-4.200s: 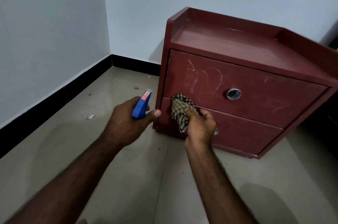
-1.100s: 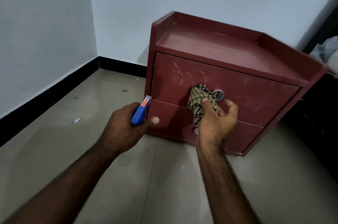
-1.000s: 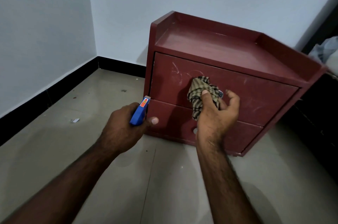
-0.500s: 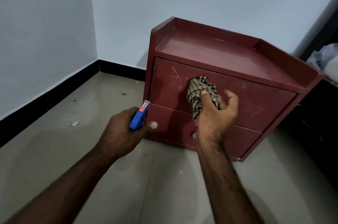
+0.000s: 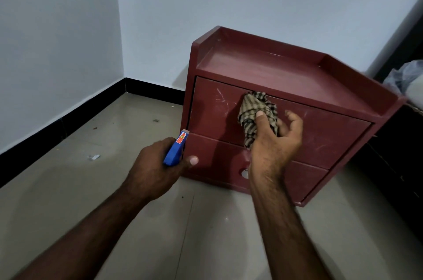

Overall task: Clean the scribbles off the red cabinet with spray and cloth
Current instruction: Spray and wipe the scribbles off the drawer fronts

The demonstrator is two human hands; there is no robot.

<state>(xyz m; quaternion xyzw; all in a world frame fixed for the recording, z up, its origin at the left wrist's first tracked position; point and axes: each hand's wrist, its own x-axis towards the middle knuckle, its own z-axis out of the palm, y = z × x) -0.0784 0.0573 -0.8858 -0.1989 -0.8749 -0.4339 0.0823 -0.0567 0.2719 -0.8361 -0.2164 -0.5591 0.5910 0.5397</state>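
Against the upper drawer front [image 5: 332, 133] of the dark red wooden cabinet [image 5: 263, 66], which stands on the grey tiled floor [image 5: 114, 188] near the room corner, the right hand [image 5: 272, 142] presses a bunched beige-and-black checked cloth [image 5: 254, 105], grip clamped on it with the thumb over the fabric. White scribbles [image 5: 220, 97] sit just left of the cloth. The left hand [image 5: 155, 169] hovers by the cabinet's lower left corner, grip closed round a blue plastic spray bottle [image 5: 175, 150].

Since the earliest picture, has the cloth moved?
Yes: the cloth rose rightward, from the drawers' seam at left to the top edge of the upper drawer.
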